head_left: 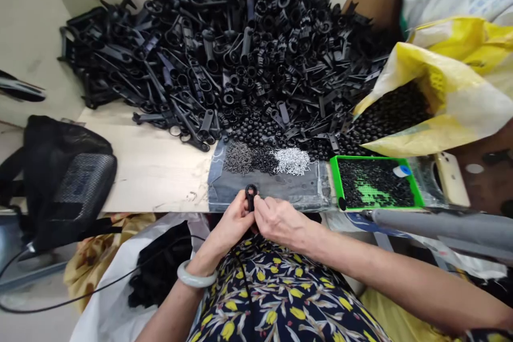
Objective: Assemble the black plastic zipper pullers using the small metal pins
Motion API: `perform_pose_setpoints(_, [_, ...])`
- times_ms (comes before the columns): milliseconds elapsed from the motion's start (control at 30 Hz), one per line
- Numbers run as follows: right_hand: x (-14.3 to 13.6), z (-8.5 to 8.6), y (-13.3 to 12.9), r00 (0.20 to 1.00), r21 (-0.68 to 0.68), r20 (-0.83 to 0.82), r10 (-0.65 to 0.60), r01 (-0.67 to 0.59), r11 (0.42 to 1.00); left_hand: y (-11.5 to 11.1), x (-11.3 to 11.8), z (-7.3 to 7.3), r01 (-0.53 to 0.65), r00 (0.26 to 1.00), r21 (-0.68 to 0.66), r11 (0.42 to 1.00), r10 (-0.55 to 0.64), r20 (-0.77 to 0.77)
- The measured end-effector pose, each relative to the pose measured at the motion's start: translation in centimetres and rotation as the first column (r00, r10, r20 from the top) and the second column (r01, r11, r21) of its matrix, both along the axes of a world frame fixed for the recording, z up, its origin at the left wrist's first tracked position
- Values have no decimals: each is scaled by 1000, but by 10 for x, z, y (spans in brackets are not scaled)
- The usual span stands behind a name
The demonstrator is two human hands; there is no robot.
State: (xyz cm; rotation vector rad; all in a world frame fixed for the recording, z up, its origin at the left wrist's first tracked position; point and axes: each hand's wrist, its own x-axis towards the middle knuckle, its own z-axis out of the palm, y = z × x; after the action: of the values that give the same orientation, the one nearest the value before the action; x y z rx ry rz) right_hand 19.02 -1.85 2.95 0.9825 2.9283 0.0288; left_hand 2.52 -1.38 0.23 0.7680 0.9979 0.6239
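Both hands meet at the table's front edge around a black plastic part with a ring-shaped end [251, 191]. My left hand [236, 218] is closed around its lower portion, and the ring sticks up above the fingers. Against its right side, my right hand [276, 218] is pinched, the fingertips hiding whatever may be between them. Just beyond the hands lies a dark mat [264, 187]. On its far side sit small piles of grey pins [238, 158], tiny black pieces [263, 160] and silvery pins [294, 161].
A large heap of black plastic parts [192, 59] covers the back. To the right are a green tray [336, 184] of small black pieces, a yellow-white sack [452, 91] of black beads, and a phone [452, 179]. A black bag [72, 171] stands left; a grey bar [441, 227] runs front right.
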Motion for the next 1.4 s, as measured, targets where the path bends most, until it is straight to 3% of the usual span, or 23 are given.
perform_pose_setpoints(167, [3, 4, -8, 997, -61, 3, -83, 83, 995, 3, -2, 3, -20, 1000, -18, 1000, 20, 23])
perform_pose_setpoints(267, [16, 18, 21, 989, -215, -83, -122, 101, 971, 5, -3, 6, -3, 999, -50, 999, 6, 50])
perform_pose_setpoints(333, [31, 27, 57, 948, -246, -178, -263, 216, 945, 6, -2, 7, -18, 999, -65, 998, 21, 42])
perform_pose_setpoints(367, [39, 30, 79, 878, -176, -250, -408, 373, 911, 6, -1, 8, -38, 999, -69, 997, 41, 31])
perform_pose_setpoints(400, [46, 31, 101, 780, -123, -319, -538, 529, 840, 5, 1, 8, -67, 998, -69, 995, 68, 16])
perform_pose_setpoints(467, [56, 30, 142, 590, -50, -372, -717, 758, 650, 4, 5, 9, -119, 993, -52, 992, 118, -11])
perform_pose_setpoints(533, [60, 24, 173, 482, -31, -327, -813, 854, 519, 2, 9, 11, -167, 986, -7, 986, 167, -17])
perform_pose_setpoints(667, [63, 16, 197, 396, -126, -236, -887, 893, 432, 5, 14, 23, -270, 963, 68, 960, 271, -8])
perform_pose_setpoints(767, [69, 21, 182, 316, -265, -373, -872, 865, 427, 14, 15, 32, -327, 945, 68, 943, 326, 27])
perform_pose_setpoints(833, [72, 25, 156, 250, -392, -531, -810, 774, 496, 19, 15, 35, -362, 931, 54, 931, 358, 68])
perform_pose_setpoints(900, [69, 27, 119, 177, -599, -589, -788, 559, 573, 23, 16, 35, -389, 917, 28, 921, 384, 103])
perform_pose_setpoints(933, [66, 26, 99, 149, -731, -546, -825, 397, 555, 24, 17, 35, -404, 909, 11, 915, 400, 119])
perform_pose_setpoints(1000, [55, 21, 60, 162, -905, -389, -907, 116, 409, 25, 20, 34, -422, 893, -31, 906, 422, 158])
perform_pose_setpoints(1033, [49, 17, 44, 185, -941, -320, -929, 47, 334, 24, 22, 34, -424, 887, -50, 904, 425, 177])
perform_pose_setpoints(1100, [37, 9, 21, 176, -971, -239, -955, -13, 241, 22, 24, 34, -414, 883, -74, 907, 420, 210])
perform_pose_setpoints(1200, [27, 0, 12, 127, -977, -214, -969, -15, 213, 19, 26, 34, -389, 881, -99, 916, 401, 251])
perform_pose_setpoints(1400, [21, -9, 14, 61, -971, -241, -969, -16, 240, 15, 31, 32, -394, 894, -68, 916, 400, 203])
